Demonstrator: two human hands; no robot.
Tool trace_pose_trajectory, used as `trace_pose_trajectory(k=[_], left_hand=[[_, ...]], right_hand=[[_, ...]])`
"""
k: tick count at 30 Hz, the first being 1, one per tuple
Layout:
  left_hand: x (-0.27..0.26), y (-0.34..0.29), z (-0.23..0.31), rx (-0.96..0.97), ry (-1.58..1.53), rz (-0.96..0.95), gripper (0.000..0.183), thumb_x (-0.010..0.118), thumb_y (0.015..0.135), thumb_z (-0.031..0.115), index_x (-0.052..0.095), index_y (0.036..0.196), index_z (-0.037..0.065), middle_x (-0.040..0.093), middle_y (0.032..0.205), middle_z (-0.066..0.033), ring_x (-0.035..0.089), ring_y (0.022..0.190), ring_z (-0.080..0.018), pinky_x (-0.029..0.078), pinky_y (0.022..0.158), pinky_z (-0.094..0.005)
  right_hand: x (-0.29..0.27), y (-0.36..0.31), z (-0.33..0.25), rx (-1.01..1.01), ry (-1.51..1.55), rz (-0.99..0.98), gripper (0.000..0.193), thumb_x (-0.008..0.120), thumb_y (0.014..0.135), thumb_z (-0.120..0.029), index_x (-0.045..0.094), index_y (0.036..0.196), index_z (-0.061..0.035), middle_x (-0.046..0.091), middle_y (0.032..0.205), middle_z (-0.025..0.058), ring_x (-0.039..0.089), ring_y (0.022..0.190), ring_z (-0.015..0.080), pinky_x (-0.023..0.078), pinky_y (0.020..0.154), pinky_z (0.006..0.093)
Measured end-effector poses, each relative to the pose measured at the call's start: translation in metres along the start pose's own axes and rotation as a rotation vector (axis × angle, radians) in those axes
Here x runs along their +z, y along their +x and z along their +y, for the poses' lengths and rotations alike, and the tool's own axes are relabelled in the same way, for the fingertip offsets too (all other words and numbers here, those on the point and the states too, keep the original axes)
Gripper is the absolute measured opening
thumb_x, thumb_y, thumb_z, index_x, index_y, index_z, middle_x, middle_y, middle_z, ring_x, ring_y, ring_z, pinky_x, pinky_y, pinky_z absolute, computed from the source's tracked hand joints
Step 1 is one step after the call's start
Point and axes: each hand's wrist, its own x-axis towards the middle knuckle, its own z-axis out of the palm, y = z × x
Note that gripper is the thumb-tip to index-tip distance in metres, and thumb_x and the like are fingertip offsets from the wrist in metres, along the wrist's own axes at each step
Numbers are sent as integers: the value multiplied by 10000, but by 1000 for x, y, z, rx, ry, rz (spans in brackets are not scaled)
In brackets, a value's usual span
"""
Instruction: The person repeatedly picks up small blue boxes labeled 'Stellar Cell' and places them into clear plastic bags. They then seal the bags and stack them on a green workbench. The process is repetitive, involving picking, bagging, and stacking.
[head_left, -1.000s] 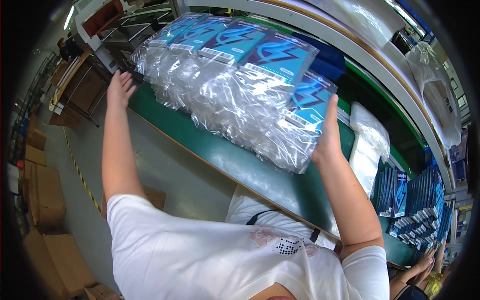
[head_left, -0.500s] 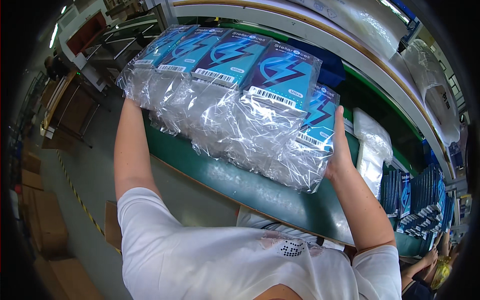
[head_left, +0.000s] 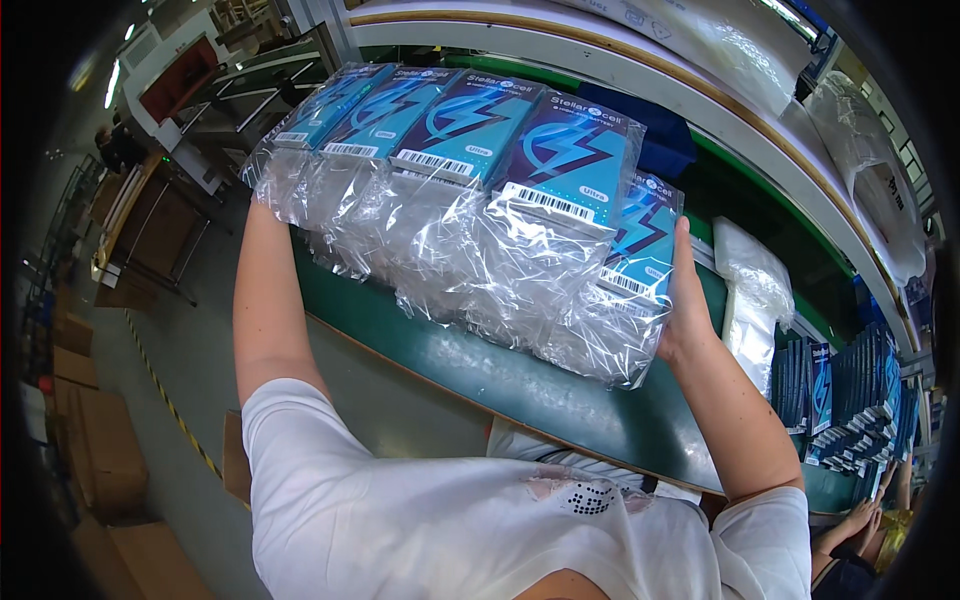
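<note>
Keep your left hand (head_left: 262,205) and right hand (head_left: 688,310) pressing inward on the ends of the row of blue boxes in clear plastic bags (head_left: 470,190) between them, level above the green bench (head_left: 560,385)

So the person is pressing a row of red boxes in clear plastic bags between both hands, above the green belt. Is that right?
Not quite: the boxes are blue and teal, not red, as the head view shows. The rest holds: they sit in clear plastic bags, pressed in a row between the left hand and the right hand, above the green belt.
</note>
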Motion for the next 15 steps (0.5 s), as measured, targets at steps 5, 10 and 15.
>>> trace_pose_trajectory(k=[5,10,15], left_hand=[[9,-2,2,-5,-15,-48,582,501,886,527,587,1116,-1,644,1053,-152,632,925,-289,519,815,-413],[30,-3,4,-88,-35,-117,523,458,924,422,537,1197,-17,605,1143,-191,604,1030,-309,481,911,-425],[32,-10,5,-102,-52,-149,444,468,929,344,550,1176,-16,615,1120,-194,616,1001,-312,486,901,-423]], right_hand=[[-5,5,2,-5,28,-7,691,350,906,-611,437,1289,-43,565,1182,188,590,1053,316,487,900,454],[-8,7,4,0,41,-28,681,354,909,-603,435,1288,-42,572,1169,187,598,1039,313,492,895,449],[1,-1,1,-9,61,-42,678,367,906,-603,434,1281,-42,578,1152,186,601,1034,315,495,891,452]])
